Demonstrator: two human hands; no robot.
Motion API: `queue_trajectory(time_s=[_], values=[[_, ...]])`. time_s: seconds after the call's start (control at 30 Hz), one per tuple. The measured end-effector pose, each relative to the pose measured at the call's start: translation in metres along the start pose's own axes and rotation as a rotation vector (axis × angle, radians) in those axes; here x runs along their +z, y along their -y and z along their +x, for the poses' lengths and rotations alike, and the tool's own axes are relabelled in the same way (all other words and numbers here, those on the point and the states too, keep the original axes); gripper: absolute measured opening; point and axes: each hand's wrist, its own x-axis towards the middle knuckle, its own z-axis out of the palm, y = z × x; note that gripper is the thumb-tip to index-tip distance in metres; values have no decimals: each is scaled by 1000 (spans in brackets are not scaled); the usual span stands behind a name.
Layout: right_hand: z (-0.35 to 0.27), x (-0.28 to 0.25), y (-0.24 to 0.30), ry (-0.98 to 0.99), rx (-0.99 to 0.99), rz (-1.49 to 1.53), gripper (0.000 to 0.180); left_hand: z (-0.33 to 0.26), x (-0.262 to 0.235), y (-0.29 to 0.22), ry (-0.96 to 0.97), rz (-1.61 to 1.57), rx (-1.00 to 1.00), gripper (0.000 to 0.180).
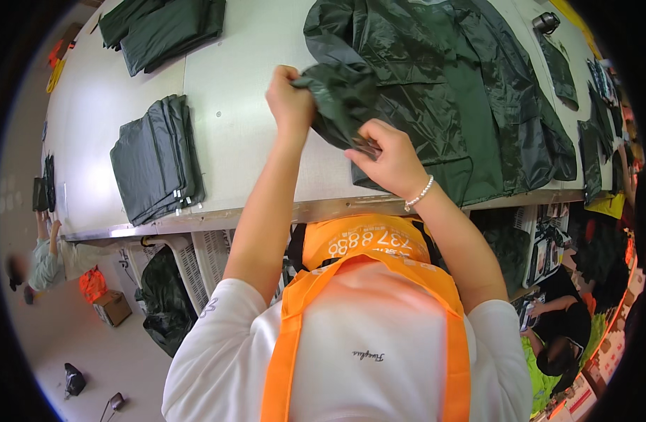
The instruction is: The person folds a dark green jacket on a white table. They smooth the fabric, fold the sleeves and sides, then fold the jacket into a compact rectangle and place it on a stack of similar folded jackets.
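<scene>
A dark green rain jacket [446, 105] of thin shiny fabric lies spread over the table in front of me, on the right. A bunched part of it [344, 98], perhaps a sleeve, is lifted between my hands. My left hand [291, 102] is closed on the far left end of this bunch, fingers curled around the cloth. At its near edge, my right hand [393, 158], with a beaded bracelet at the wrist, pinches the fabric between thumb and fingers. The fingertips of both hands are partly hidden by the cloth.
A stack of folded dark green garments [158, 162] lies to the left, with another pile [165, 32] farther back. More dark pieces [593, 141] are at the right edge. White crates [186, 271] stand below the table [231, 141]. Other people work at both sides.
</scene>
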Motion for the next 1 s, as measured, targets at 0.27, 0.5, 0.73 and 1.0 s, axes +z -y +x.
queue_trajectory(time_s=[0.27,0.5,0.73,1.0], values=[[15,-50,-14,-503,-98,-160,19,-81,-44,-41,417,-154,-6,22],[-3,-45,5,-459,-114,-176,28,-72,-59,-46,76,92,523,32],[-13,-56,16,-403,-94,-240,32,-82,-70,-54,63,-6,507,27],[-32,-55,36,-358,-132,-140,35,-80,-75,-65,166,-19,655,26]])
